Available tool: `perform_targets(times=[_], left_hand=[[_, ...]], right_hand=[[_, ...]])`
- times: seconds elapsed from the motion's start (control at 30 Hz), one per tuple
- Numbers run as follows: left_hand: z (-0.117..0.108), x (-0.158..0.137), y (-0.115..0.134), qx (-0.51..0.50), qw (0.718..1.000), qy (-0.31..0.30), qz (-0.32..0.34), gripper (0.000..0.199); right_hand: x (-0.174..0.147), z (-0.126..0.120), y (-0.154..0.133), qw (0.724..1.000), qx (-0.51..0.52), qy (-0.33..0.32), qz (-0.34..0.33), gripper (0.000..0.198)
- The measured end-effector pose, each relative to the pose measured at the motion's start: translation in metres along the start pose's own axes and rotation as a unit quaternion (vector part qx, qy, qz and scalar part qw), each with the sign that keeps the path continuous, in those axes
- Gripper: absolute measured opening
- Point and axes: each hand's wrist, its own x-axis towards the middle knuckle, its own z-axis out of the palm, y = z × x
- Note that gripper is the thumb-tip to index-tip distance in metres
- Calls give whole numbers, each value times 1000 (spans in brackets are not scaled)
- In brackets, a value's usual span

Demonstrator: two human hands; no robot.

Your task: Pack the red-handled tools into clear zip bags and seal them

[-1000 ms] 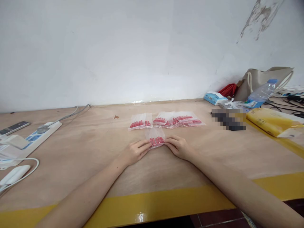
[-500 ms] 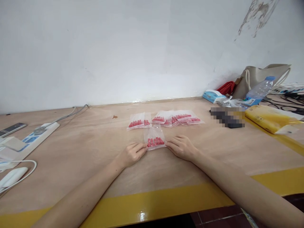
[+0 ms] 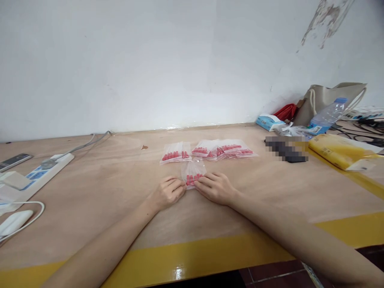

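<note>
A small clear zip bag (image 3: 193,168) with several red cylindrical pieces inside lies flat on the table, its near edge towards me. My left hand (image 3: 170,192) pinches that edge at the left corner, fingers closed. My right hand (image 3: 215,187) is closed on the same edge nearer its middle, covering the bag's right part and some of the red pieces. Just beyond lie similar filled bags: a group at the left (image 3: 175,153) and an overlapping pile at the right (image 3: 225,149).
At the left are a white power strip (image 3: 48,172), a phone (image 3: 15,162) and a white cable with a plug. To the right lie a dark blurred object (image 3: 286,150), a yellow packet (image 3: 342,150), a water bottle (image 3: 330,114), a blue box (image 3: 270,122) and a grey bag (image 3: 330,98).
My right hand has slid left along the bag's near edge, from its right corner towards the middle. My left hand stays at the left corner.
</note>
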Motion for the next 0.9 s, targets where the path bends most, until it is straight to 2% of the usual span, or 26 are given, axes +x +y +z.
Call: perform_targets(times=[0.2,0.53,0.7,0.9], left_hand=[[-1,-3,-2,6,1000,-1,10,14],[-4,-3,1,-21,1000,5,-10,13],[-5,-6,1,-34,999,20,-33,13],[-1,-6,-1,-43,997,24,-58,11]], right_hand=[[22,18,-17,998,-29,30,-52,20],[18,10,-14,996,-62,28,-65,24],[13,7,-11,999,-26,10,-35,22],[7,8,-5,1000,13,24,13,17]])
